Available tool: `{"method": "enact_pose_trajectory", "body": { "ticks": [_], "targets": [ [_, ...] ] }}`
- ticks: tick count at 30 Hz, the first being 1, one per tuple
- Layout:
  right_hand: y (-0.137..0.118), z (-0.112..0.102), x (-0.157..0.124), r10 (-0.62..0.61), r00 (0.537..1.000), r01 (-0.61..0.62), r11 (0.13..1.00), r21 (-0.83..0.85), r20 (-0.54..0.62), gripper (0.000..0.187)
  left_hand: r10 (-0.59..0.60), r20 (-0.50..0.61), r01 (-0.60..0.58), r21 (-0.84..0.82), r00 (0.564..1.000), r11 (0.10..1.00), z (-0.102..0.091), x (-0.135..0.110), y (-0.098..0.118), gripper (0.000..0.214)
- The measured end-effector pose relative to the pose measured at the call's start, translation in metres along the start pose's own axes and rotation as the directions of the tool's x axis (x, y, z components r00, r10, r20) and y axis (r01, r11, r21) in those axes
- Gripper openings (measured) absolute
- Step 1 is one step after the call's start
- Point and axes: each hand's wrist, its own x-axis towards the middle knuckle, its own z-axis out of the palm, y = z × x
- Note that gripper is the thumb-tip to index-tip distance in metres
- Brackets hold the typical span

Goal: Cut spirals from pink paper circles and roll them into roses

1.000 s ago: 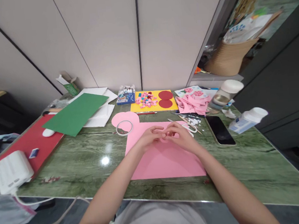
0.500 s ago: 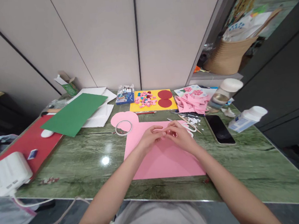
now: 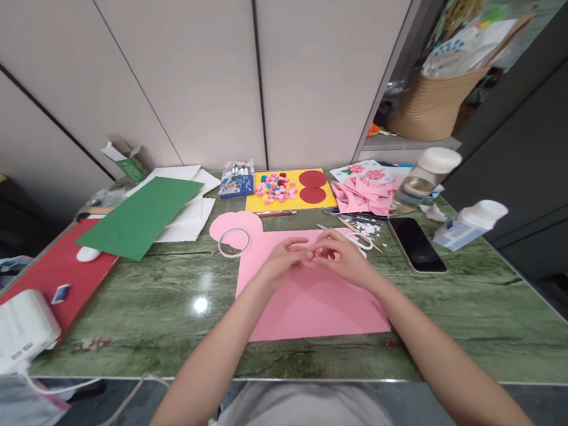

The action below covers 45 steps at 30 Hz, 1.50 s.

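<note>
My left hand (image 3: 289,258) and my right hand (image 3: 341,254) meet above a sheet of pink paper (image 3: 318,310). Their fingertips are pinched together around something tiny; a bit of pink shows there, but its kind is too small to make out. Just right of my right hand lie white-handled scissors (image 3: 365,240), partly hidden by it. A roll of tape (image 3: 235,242) rests on a pink rounded paper cutout (image 3: 219,224) at the sheet's upper left. Behind the hands, small coloured rolled pieces (image 3: 275,188) and two dark red circles (image 3: 311,179) lie on yellow paper (image 3: 291,205).
To the right are a phone (image 3: 418,245), a white bottle (image 3: 469,225), a clear lidded bottle (image 3: 424,178) and pink paper scraps (image 3: 367,195). Green paper (image 3: 144,216), red paper (image 3: 76,276) and a white power bank (image 3: 23,330) lie left. A blue box (image 3: 237,185) stands behind.
The fingers have shifted very slightly while staying pinched together over the pink sheet. A little more pink shows between them. Nothing else on the table has moved.
</note>
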Motion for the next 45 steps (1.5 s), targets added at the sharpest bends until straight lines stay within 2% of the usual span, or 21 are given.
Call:
{"method": "enact_pose_trajectory", "body": {
  "ticks": [4,7,10,18,24,31,37,45],
  "targets": [
    [-0.002,-0.002,0.000,-0.016,0.999,0.016,1.000,0.009,0.038,0.017,-0.034,0.089,0.033,0.020,0.995,0.999,-0.001,-0.001,0.005,0.044],
    [-0.001,-0.002,0.000,-0.047,0.995,0.046,0.999,0.010,0.094,0.015,-0.036,0.109,0.030,0.055,0.993,0.998,-0.003,0.000,0.005,0.044],
    [0.002,-0.001,0.001,-0.070,0.992,0.070,0.998,-0.003,0.104,0.014,-0.014,0.089,0.007,0.077,0.996,0.997,-0.004,0.001,0.003,0.044],
    [0.006,0.004,0.000,0.011,0.999,-0.012,0.999,-0.034,-0.038,0.012,0.066,-0.036,-0.066,-0.006,0.997,0.998,0.005,0.002,-0.009,0.045],
    [0.006,0.006,0.000,0.014,0.998,-0.016,0.999,-0.036,-0.060,0.008,0.070,-0.083,-0.073,-0.033,0.994,0.997,0.009,0.003,-0.014,0.043],
    [0.001,0.001,0.000,0.015,1.000,-0.015,1.000,0.007,-0.017,0.018,0.023,-0.049,-0.023,0.009,0.999,1.000,0.005,0.000,-0.002,0.041],
    [0.000,0.000,0.000,-0.039,0.995,0.036,0.999,0.034,0.095,0.018,-0.037,0.018,0.035,0.071,0.999,0.997,0.004,-0.002,0.004,0.038],
    [0.007,0.004,-0.001,0.010,0.999,-0.012,0.999,-0.039,-0.045,0.010,0.048,-0.053,-0.044,0.069,0.997,0.997,0.007,-0.001,-0.005,0.042]
  ]
}}
